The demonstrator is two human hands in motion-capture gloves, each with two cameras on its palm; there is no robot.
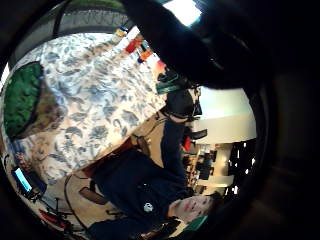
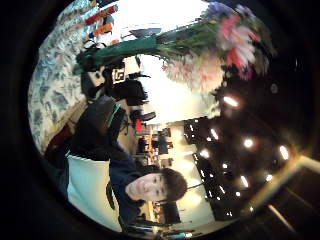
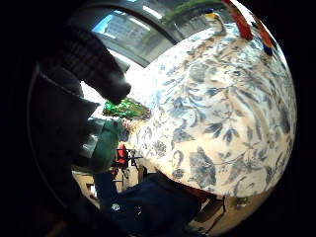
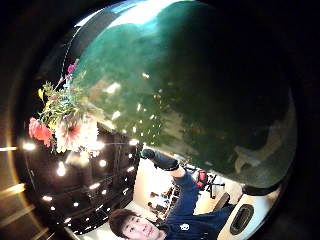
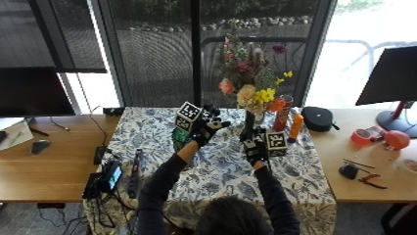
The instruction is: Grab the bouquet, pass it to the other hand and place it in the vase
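Outside view shows a person at a worktop [image 5: 306,147] covered with a blue-and-white floral cloth [image 5: 221,166], both arms reaching toward its far edge. The right hand [image 5: 255,147] is curled round the dark green stems of the bouquet [image 5: 251,85] and holds it upright above the far middle of the worktop, its pink, yellow and red blooms standing high against the window. The left hand [image 5: 205,128] is raised just beside it, toward the worktop's left, fingers spread and holding nothing; it is apart from the stems. A green vase [image 5: 180,138] stands on the cloth under and slightly behind the left hand, partly hidden by it. In the left thumb side palm view the bouquet [image 2: 210,45] crosses the picture, its green wrapped stems gripped by the other gloved hand [image 2: 117,82]. The right thumb side palm view is largely filled by the green stem bundle [image 4: 200,95] close against that palm, with the blooms beyond. 2 orange bottles [image 5: 289,122] stand just right of the bouquet near the far edge
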